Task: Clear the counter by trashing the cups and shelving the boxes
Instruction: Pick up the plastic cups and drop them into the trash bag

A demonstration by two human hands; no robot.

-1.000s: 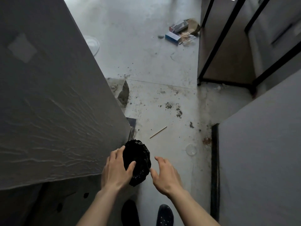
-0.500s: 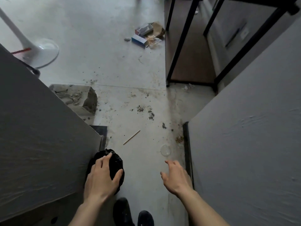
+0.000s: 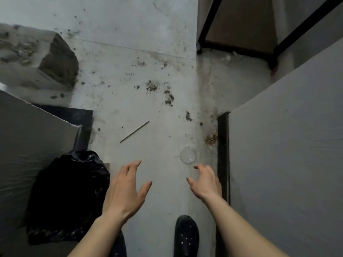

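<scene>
Both hands out over a dirty pale floor (image 3: 130,101), empty. Left hand (image 3: 123,190) spread wide, fingers apart and slightly curled, thumb out to the right, gripping nothing, just beside a black bin bag (image 3: 68,197) but not touching it as far as can be told. Bag crumpled and glossy, lying low on the left against a grey panel (image 3: 27,138); contents hidden, so no cups visible inside. Right hand (image 3: 204,182) likewise open, fingers bent loosely into a claw, holding nothing, just short of a clear round plastic lid or cup (image 3: 188,154) flat on the floor; which of the two cannot be told. To the right of that hand, a dark vertical strip (image 3: 223,154) edging a large grey surface (image 3: 287,154). Thin wooden stick (image 3: 134,131) lying slantwise on the floor between bag and clear piece, apart from both. Dirt crumbs (image 3: 168,95) scattered further up. Lump of grey rubble (image 3: 57,62) upper left. Black-framed shelf unit (image 3: 237,49) upper right. One dark speckled shoe (image 3: 186,236) at the bottom edge between the forearms. No boxes in sight.
</scene>
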